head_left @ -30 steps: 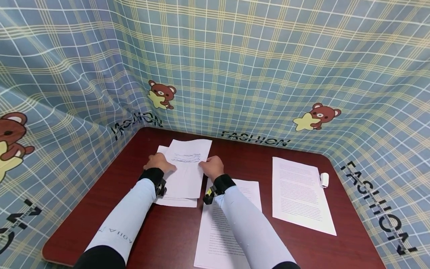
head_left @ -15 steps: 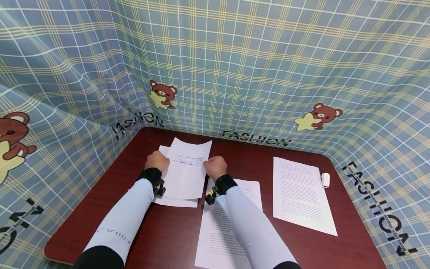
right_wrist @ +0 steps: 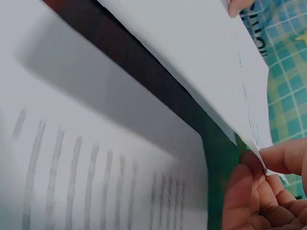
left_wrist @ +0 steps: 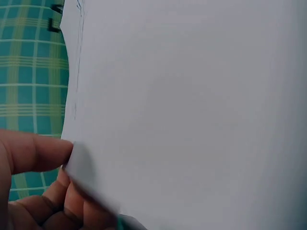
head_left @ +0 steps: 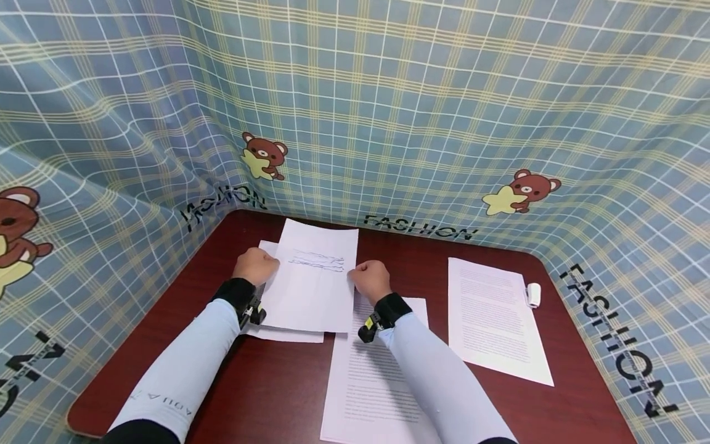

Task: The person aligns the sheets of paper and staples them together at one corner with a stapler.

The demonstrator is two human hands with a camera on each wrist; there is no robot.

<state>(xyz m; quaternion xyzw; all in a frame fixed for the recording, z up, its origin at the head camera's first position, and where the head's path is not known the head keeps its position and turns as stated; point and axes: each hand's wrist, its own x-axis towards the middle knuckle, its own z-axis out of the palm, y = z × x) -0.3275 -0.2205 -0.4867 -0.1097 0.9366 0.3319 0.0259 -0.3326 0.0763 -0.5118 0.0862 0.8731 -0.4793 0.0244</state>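
While I hold it by both side edges, these are the facts:

Scribbled sheet [head_left: 312, 285]: white paper with a band of pen scrawl across its upper part, lifted a little off the surface [head_left: 266, 394], at the far left of it, between my two hands.
Left grip: my left hand [head_left: 256, 266] pinches the sheet's left edge, thumb on top and fingers curled under, as the left wrist view shows.
Right grip: my right hand [head_left: 373, 279] pinches the right edge, thumb and fingers closed on the paper.
Sheet below [head_left: 288, 335]: another white page lies flat under the held one, its near edge and far left corner showing.
Printed page near me [head_left: 360, 388]: lines of text, lying under my right forearm, just right of the held sheet.
Printed page at right [head_left: 495, 320]: lies well apart, flat on the dark red surface.
Small white object [head_left: 534, 295]: just beside that page's far right corner.
Backdrop [head_left: 388, 111]: blue checked cloth with bears around the surface.
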